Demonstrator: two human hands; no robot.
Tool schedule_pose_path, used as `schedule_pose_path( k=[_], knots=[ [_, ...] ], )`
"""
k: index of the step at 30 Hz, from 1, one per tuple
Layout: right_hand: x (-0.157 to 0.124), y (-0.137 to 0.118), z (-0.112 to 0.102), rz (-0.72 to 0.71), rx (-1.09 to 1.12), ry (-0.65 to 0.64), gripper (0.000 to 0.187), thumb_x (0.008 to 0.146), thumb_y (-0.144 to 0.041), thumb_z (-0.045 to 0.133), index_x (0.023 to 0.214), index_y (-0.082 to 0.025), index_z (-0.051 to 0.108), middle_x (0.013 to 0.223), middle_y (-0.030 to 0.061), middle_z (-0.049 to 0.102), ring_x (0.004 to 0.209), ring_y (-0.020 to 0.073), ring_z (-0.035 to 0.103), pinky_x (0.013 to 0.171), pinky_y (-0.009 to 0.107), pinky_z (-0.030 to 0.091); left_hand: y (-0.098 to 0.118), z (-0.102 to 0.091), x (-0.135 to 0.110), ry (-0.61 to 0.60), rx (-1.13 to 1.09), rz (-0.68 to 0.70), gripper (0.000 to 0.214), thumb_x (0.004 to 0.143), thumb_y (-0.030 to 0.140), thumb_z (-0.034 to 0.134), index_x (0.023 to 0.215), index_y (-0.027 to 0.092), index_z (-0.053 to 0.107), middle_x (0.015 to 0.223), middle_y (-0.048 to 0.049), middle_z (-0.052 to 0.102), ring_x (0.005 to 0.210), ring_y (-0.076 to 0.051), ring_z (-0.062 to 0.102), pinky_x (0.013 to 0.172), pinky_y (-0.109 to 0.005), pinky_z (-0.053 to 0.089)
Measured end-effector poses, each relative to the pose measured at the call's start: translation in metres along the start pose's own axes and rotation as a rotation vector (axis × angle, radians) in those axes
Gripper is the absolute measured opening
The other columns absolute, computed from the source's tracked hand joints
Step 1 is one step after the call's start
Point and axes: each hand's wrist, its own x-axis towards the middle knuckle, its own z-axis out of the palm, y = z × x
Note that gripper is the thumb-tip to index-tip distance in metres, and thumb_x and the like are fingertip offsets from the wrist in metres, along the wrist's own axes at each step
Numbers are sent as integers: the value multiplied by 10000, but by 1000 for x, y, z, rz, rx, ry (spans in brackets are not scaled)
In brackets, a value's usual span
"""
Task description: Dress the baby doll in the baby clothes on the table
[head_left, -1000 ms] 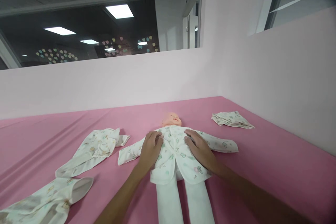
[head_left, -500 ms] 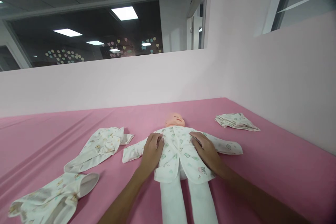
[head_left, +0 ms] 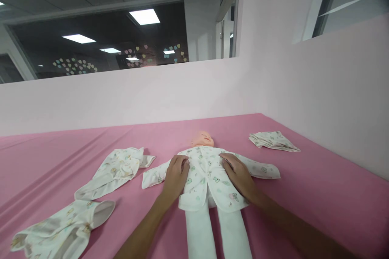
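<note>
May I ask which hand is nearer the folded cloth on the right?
Right. The right hand rests on the printed jacket, left of the folded cloth and closer to the camera; the left hand rests on it farther left.

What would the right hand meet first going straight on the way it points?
The right hand would probably slide over the printed jacket and meet the doll's head first; depth is hard to judge.
</note>
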Motion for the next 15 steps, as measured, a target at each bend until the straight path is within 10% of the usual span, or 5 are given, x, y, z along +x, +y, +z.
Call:
schedule_pose_path(
  k=[9, 15],
  knots=[
    [-1, -3, -1, 9, 6, 1, 361, 915, -338, 375, 1145, -212, 623, 1200, 74, 634, 1145, 240, 544, 1003, 434, 418, -36, -17, 15, 112, 401, 224, 260, 932, 237, 337, 1031, 215, 577, 1082, -98, 587, 1041, -250, 528, 923, -394, 400],
    [-1, -4, -2, -7, 1, 3, 358, 920, -315, 370, 1166, -199, 603, 1189, 79, 633, 1135, 236, 544, 997, 430, 415, -89, -58, 31, 314, 788, -69, 361, 905, 274, 360, 1200, 158, 533, 1260, -159, 499, 1187, -313, 448, 990, -425, 348]
  ],
)
